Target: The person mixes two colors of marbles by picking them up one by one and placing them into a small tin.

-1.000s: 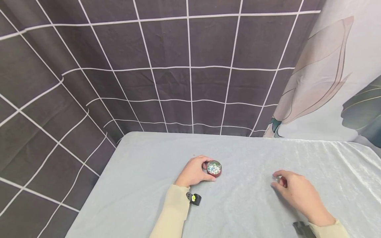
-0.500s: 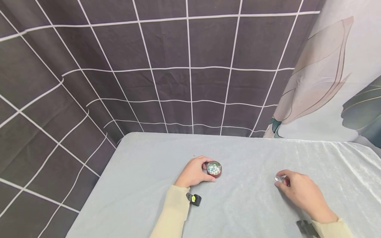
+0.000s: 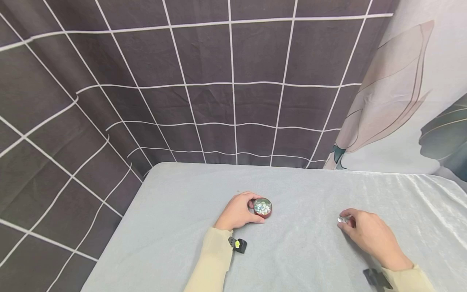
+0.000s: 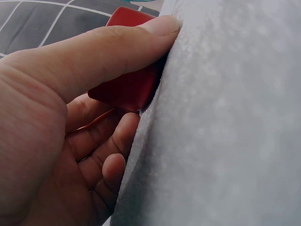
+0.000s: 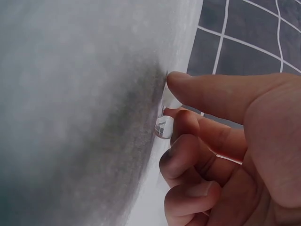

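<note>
My left hand [image 3: 238,211] grips a small round red dish [image 3: 268,215] between thumb and fingers, and the dish sits on the cloth. Several clear, shiny pieces [image 3: 262,207] fill it. The left wrist view shows the dish's smooth red wall [image 4: 124,89] behind my thumb; its contents are hidden there. Well to the right, my right hand [image 3: 372,235] pinches a clear, rounded glass-like piece [image 3: 342,220] low at the cloth. In the right wrist view this transparent piece [image 5: 163,127] shows beside the curled fingers, below the thumb tip.
A pale grey velvety cloth [image 3: 292,251] covers the table, slightly wrinkled at the right. Behind and to the left hangs a dark curtain [image 3: 204,101] with white grid lines. A pale floral curtain [image 3: 394,101] hangs at the back right.
My right hand has shifted slightly to the right, and the clear piece shows more plainly at its fingertips. My left hand and the dish have stayed in place.
</note>
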A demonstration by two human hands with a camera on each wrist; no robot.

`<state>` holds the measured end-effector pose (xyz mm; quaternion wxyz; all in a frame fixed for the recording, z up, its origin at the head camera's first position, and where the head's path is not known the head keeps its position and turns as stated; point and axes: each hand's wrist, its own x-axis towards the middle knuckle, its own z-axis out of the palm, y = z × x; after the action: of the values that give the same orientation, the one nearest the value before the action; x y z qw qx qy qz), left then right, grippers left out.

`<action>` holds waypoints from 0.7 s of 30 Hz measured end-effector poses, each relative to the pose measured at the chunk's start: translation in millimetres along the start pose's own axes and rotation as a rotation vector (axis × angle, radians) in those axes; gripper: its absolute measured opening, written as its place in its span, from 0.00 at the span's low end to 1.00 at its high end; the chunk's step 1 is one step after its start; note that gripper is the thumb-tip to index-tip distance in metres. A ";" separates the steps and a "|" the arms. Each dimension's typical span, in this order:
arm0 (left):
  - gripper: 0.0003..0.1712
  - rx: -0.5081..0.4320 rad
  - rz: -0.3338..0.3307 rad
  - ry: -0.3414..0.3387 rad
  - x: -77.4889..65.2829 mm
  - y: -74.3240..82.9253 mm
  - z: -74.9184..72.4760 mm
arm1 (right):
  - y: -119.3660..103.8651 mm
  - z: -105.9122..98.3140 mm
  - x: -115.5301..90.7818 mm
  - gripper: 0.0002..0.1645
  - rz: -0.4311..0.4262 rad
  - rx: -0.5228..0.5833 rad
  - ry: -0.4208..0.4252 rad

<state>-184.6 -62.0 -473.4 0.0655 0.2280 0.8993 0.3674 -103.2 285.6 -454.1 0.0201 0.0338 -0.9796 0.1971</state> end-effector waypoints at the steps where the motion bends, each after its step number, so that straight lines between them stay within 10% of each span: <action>1: 0.35 0.001 0.001 0.002 0.1 -0.4 0.2 | 0.1 0.0 0.3 0.12 0.000 -0.003 -0.001; 21: 0.35 -0.001 0.001 0.001 0.1 0.3 0.2 | 0.1 0.0 3.7 0.09 -0.007 -0.024 -0.022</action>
<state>-184.5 -61.7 -473.3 0.0649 0.2284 0.8990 0.3680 -106.9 285.5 -453.9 0.0106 0.0394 -0.9819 0.1848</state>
